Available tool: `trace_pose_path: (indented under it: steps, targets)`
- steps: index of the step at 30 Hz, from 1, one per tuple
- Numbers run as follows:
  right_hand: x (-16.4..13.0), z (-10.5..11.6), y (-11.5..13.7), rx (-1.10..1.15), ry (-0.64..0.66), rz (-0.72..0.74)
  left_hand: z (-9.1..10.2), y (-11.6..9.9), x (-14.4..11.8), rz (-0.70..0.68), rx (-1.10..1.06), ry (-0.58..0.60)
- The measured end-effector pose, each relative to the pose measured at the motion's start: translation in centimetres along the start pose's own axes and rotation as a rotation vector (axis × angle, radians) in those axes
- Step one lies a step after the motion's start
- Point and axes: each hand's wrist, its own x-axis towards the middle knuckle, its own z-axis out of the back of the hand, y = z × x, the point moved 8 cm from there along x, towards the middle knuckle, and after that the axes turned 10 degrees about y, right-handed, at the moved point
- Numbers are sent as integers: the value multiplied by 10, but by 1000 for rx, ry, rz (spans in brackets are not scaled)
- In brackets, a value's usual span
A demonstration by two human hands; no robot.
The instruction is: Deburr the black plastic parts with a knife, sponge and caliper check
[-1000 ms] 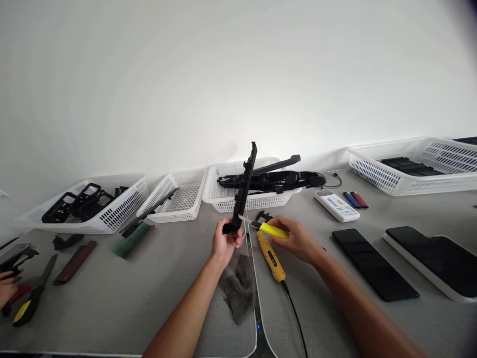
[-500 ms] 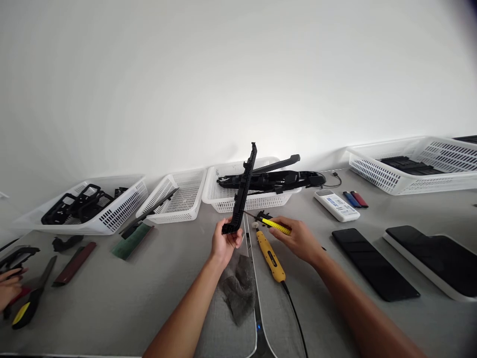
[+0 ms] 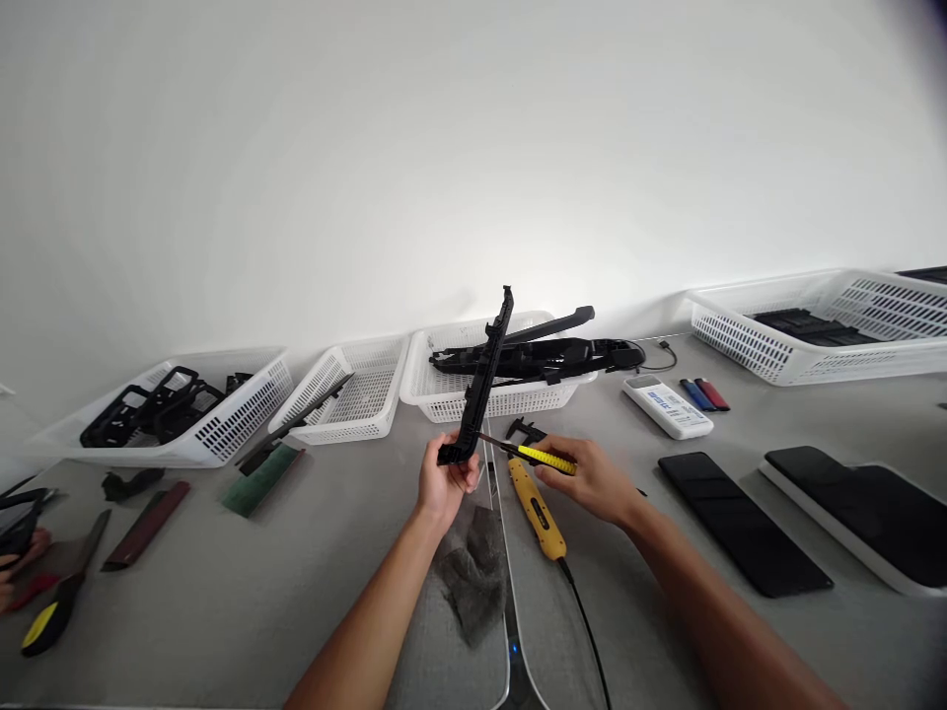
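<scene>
In my left hand [image 3: 444, 485] a long black plastic trim piece [image 3: 484, 380] is held near its bent lower end, tilted upward. My right hand [image 3: 596, 478] grips a small file [image 3: 546, 459] with a ribbed yellow handle. Its thin shaft reaches left, and the tip meets or lies just in front of the piece's lower part. Below the right hand lies a yellow rotary tool [image 3: 539, 508] with a black cord. A black caliper [image 3: 524, 430] rests behind it, partly hidden.
Behind my hands a white basket [image 3: 503, 402] holds black parts; more baskets stand left and right. A grey cloth [image 3: 473, 582] lies below my left hand. To the right are a white device [image 3: 668, 406], lighters, and a black phone-like slab [image 3: 744, 523]. Another person's hand [image 3: 34, 552] works at far left.
The file has shifted slightly left and down, its tip lower along the black piece. The other person's hand and part at far left have moved.
</scene>
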Motion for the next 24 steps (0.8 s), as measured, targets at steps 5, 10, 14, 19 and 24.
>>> trace_pose_path:
  steps: [5,10,14,19,24]
  targets:
    - [-1,2,1,26,10,10,-1,-1,-1,-1,7,-13]
    - [0,2,-1,10,0,-6,-1,0,-1,2,7,-10]
    - [-1,6,-2,1,-62,-17,-1,1,0,2,9,-9]
    - [-1,3,0,1,-12,-8,-2,0,0,4,-4,-6]
    - [-2,7,3,27,-26,5,-2,0,0,2,1,-3]
